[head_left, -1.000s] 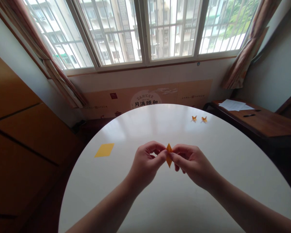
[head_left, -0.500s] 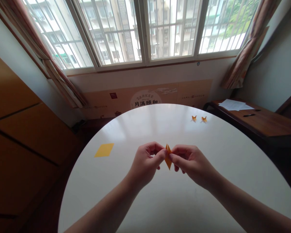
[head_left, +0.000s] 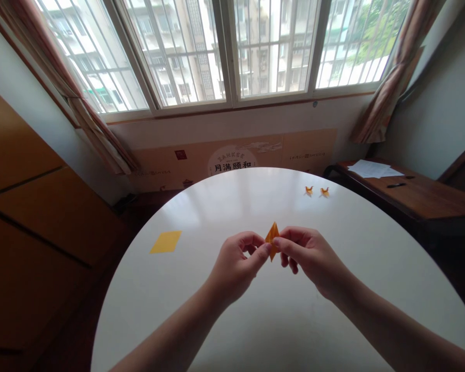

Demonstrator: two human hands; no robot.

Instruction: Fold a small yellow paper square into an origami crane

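Left hand (head_left: pixel 237 263) and right hand (head_left: pixel 313 258) pinching folded orange paper (head_left: pixel 272 235), exact shape hard to read, yellow sheet (head_left: pixel 166 242) lying leftward.

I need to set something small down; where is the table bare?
Bare stretches of the white table lie between the yellow sheet and the left hand, and from the right hand out to the right edge. The middle is crowded: both hands hold the folded orange paper. Two small figures occupy the far right.

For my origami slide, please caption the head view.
Left hand and right hand pinch folded orange paper over a white table.
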